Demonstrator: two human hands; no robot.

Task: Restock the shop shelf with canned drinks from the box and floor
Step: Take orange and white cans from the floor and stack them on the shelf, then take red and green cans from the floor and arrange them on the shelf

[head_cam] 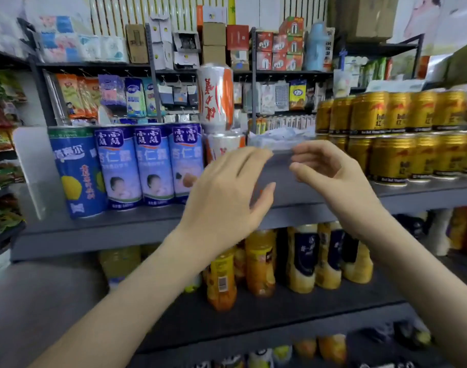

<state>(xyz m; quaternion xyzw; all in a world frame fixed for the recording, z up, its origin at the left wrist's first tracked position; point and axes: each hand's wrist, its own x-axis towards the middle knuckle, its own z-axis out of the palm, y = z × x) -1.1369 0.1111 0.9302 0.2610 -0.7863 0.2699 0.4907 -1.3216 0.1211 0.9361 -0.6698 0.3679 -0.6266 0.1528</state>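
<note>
On the shelf (94, 229) I see blue cans (136, 166) at left, then two white-and-orange cans (216, 99) stacked mid-shelf. My left hand (224, 197) hovers in front of them with its fingers straight and loose, holding nothing. My right hand (330, 176) is curled near crumpled clear wrap (280, 136), though I cannot tell if it pinches it, and stacked gold cans (391, 134) stand at right.

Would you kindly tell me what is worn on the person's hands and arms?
The left hand and right hand are bare: no gloves, rings or watch show. The left forearm and right forearm are bare as well; no sleeve is in view.
</note>
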